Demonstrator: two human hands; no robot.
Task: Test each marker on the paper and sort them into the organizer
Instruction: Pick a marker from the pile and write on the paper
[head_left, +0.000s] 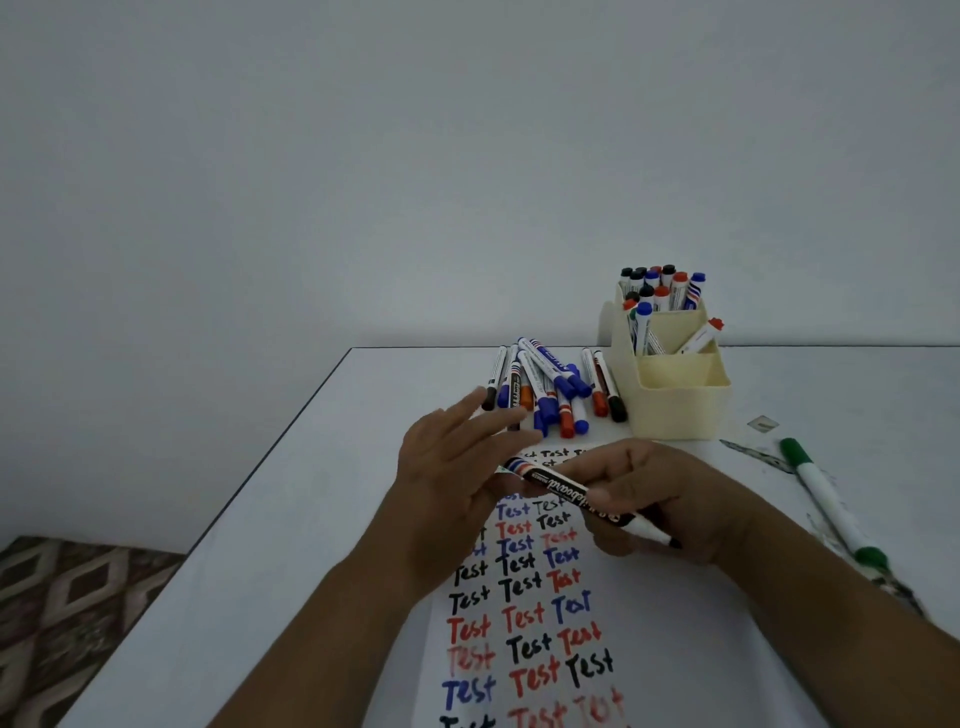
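An uncapped black marker lies gripped in the right hand over the paper; the left hand hovers beside it, fingers spread. Beyond, loose markers lie on the bench beside the organizer, whose rear compartments hold upright markers

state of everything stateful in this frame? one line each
black marker: uncapped, tip bare, held in right hand
right hand: gripping the marker
left hand: open, fingers spread
organizer: back section full of markers, front section looks empty
green marker: capped, lying on table
paper: covered in "Test" rows
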